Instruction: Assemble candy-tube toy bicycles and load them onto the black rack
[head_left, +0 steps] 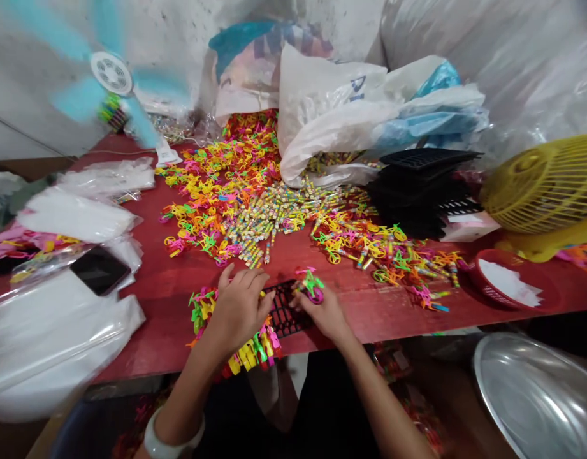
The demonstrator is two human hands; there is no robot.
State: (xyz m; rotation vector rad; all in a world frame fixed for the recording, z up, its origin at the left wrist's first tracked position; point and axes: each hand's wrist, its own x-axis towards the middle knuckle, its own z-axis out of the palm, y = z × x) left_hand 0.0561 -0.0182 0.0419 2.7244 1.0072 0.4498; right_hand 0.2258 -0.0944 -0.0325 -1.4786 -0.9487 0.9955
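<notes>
A black slotted tray (289, 312) lies at the table's front edge. Colourful small plastic toys (255, 352) are lined up on its left part, some jutting over the edge. Over that part rests my left hand (239, 307), palm down with fingers stretched and thumb apart; whatever is under the palm is hidden. My right hand (324, 312) is closed at the tray's right end around a few small plastic toys (313, 287), green, purple and pink. Beyond the hands lie a pile of striped tubes (269, 217) and heaps of bright plastic toys (202, 191).
White plastic bags (58, 325) and a phone (100, 270) lie left. A blue-bladed fan (112, 73) stands behind. At right are stacked black trays (412, 191), a yellow fan (536, 191), a red basket (479, 280) and, lower, a metal basin (536, 389).
</notes>
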